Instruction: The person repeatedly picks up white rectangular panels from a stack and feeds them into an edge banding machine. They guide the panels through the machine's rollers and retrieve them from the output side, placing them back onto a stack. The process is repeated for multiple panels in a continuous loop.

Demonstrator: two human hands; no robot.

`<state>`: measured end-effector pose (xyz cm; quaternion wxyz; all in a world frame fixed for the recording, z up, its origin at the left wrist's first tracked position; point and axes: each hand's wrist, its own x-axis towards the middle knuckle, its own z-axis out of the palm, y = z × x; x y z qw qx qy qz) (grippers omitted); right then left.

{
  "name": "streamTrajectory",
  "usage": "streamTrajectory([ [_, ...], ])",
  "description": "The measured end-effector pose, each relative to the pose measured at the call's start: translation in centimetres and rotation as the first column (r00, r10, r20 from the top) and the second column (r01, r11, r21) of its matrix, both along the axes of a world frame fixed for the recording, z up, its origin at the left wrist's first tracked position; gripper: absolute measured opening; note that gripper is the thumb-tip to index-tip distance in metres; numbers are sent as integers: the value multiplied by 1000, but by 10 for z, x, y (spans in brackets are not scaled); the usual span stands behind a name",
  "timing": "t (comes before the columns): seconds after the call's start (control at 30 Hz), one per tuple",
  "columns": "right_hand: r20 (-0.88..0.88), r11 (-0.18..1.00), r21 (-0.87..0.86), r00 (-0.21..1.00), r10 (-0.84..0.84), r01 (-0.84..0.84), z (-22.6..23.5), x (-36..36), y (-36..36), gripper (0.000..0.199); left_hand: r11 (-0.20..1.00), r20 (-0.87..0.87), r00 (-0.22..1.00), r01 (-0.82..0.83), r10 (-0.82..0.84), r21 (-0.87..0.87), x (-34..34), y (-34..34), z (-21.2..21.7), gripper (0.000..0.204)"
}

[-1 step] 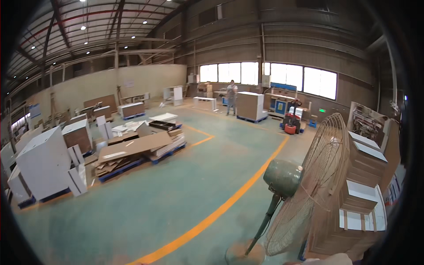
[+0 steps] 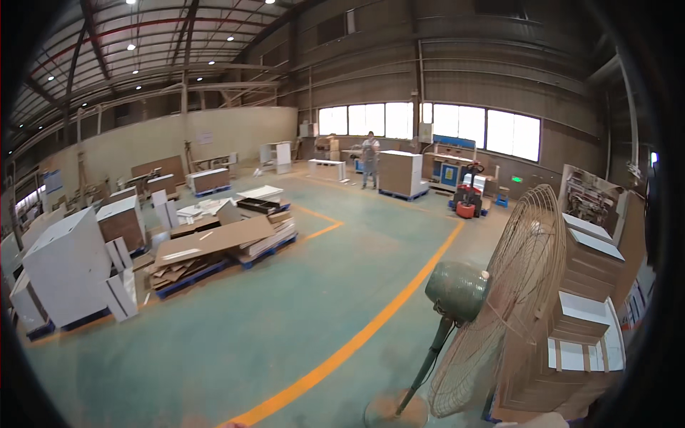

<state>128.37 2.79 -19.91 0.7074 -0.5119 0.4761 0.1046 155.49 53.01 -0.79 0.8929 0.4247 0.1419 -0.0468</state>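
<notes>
Only slivers show at the lower edge. A small pinkish patch, perhaps my left hand (image 2: 234, 425), lies by the near end of the orange floor line (image 2: 342, 349). A pale, blurred shape, perhaps my right hand (image 2: 546, 420), is below the stacked brown-and-white panels (image 2: 589, 324). No fingers can be made out on either, and whatever they might hold is hidden. Nearest on the right stands a large pedestal fan with a green motor (image 2: 458, 291), its wire cage (image 2: 524, 264) seen side-on and its round base (image 2: 397, 409) on the floor.
White and brown cabinets (image 2: 68, 267) and loose boards (image 2: 214, 239) sit on blue pallets along the left. Farther off, a person (image 2: 370, 160) stands beside a boxy cabinet (image 2: 399, 173). A red-and-black pallet truck (image 2: 467, 196) is near a blue machine (image 2: 449, 173) under the windows.
The view has shifted very slightly, so the far scene sits a little farther left and lower. The pinkish patch at the lower edge shows slightly more. Nothing else has visibly moved.
</notes>
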Motion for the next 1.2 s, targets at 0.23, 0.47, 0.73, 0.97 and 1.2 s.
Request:
streamTrajectory([
  [0.23,19,893,108,897,-441,436,-39,-86,24,28,815,-83,813,579,-577,8,111,-128,32,14],
  [0.47,-21,555,-70,555,-832,829,-16,-186,98,31,516,73,512,838,-856,177,198,-272,75,20],
  [0.73,-47,7,-249,-5,-999,968,91,-160,245,50,224,233,184,961,-955,160,256,-471,58,29],
  [0.97,-210,-170,-433,-283,-936,885,69,-95,440,56,-274,310,-268,961,-912,25,235,-656,67,36],
  [1.2,-42,-592,-204,-611,-790,780,135,88,512,58,-684,397,-605,725,-690,-84,221,-685,71,37],
])
